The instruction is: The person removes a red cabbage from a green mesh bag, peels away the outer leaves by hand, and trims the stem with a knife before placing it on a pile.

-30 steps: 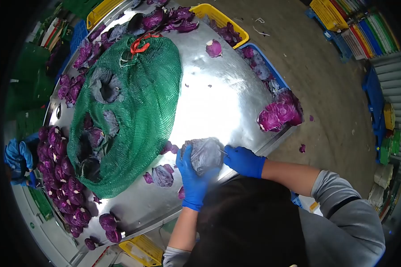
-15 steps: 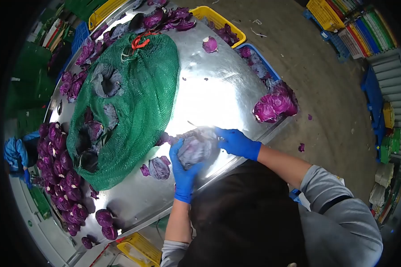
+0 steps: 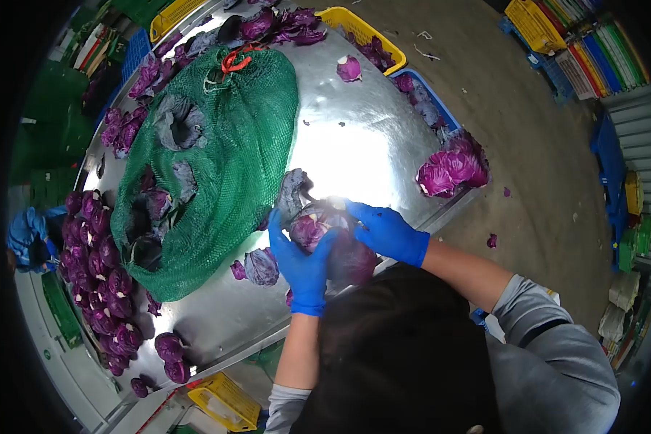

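On a steel bench (image 3: 354,145), a green net sack (image 3: 224,145) holding unpeeled heads covers the left half, and peeled heads (image 3: 98,267) line the left edge, so the work looks partly done. At the near edge a cabbage (image 3: 325,235) sits between gloved hands. The left hand (image 3: 301,260) has its grip closed under it, and the right hand (image 3: 385,231) grips its top beside a raised outer leaf (image 3: 294,189).

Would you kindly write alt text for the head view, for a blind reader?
A person in blue gloves holds a red cabbage at a metal table, left hand gripping its side, right hand on top. A green net sack of cabbages lies to the left, with a row of trimmed heads beyond it and loose purple leaves at the right edge.
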A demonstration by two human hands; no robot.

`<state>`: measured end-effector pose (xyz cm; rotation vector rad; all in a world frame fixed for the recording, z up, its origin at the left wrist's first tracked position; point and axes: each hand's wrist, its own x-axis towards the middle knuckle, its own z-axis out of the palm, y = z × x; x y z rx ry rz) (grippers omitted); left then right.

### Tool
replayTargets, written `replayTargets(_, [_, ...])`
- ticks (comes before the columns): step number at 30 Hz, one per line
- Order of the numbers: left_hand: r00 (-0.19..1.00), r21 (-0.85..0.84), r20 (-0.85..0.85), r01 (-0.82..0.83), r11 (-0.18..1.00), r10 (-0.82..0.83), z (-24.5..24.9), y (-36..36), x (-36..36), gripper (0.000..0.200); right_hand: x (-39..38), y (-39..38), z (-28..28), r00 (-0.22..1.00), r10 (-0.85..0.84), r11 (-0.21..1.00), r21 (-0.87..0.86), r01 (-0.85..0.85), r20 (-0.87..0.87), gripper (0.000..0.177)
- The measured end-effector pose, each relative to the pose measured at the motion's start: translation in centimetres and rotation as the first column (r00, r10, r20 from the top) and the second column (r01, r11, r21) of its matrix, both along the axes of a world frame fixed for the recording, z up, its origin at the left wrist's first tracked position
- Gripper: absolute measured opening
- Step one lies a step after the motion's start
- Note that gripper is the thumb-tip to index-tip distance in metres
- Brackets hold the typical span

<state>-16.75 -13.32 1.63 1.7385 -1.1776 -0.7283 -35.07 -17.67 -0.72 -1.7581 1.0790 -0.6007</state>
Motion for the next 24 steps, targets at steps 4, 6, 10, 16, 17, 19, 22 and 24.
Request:
replayTargets(4, [0.964,0.088,-0.263,-0.021,0.996,0.044,-2.8,-0.5,-0.3,0.082,-0.3,-0.9,-2.2,0.988,0.035,0.999,0.014,-0.034,-0.150,0.039])
replayTargets(6, [0.931,0.110,-0.360,-0.026,0.994,0.064,-2.1,0.5,-0.1,0.079,-1.6,-3.0,-5.9,0.989,0.035,0.989,0.148,-0.013,-0.142,0.038])
replayTargets(10, [0.880,0.078,-0.475,0.027,0.997,0.013,-2.6,3.3,2.3,0.079,-3.3,-6.0,-5.9,0.973,-0.217,0.969,0.141,0.204,0.077,0.031])
replayTargets(16, [0.880,0.091,-0.433,0.257,0.962,-0.194,-3.3,3.2,4.4,0.089,-2.5,-6.1,-3.5,0.932,-0.313,0.927,0.271,0.258,0.184,0.014])
replayTargets(17, [0.880,0.085,-0.437,0.249,0.965,-0.189,-3.3,2.8,4.0,0.089,-2.0,-4.8,-7.4,0.999,-0.026,0.996,-0.085,0.030,0.045,0.015])
replayTargets(19, [0.920,-0.023,-0.354,0.172,0.985,-0.169,-3.2,2.3,3.0,0.093,1.8,-1.9,3.2,0.965,0.100,0.961,0.228,-0.157,0.244,0.042])
replayTargets(22, [0.966,-0.014,-0.233,0.114,0.993,-0.114,-2.1,2.4,1.0,0.095,2.8,-2.3,4.8,0.975,0.169,0.951,0.234,-0.200,0.147,0.052])
replayTargets(24, [0.993,-0.071,-0.061,0.095,0.993,-0.099,-2.1,2.1,-0.1,0.094,3.2,-2.7,5.3,0.969,0.200,0.939,0.254,-0.231,0.144,0.054])
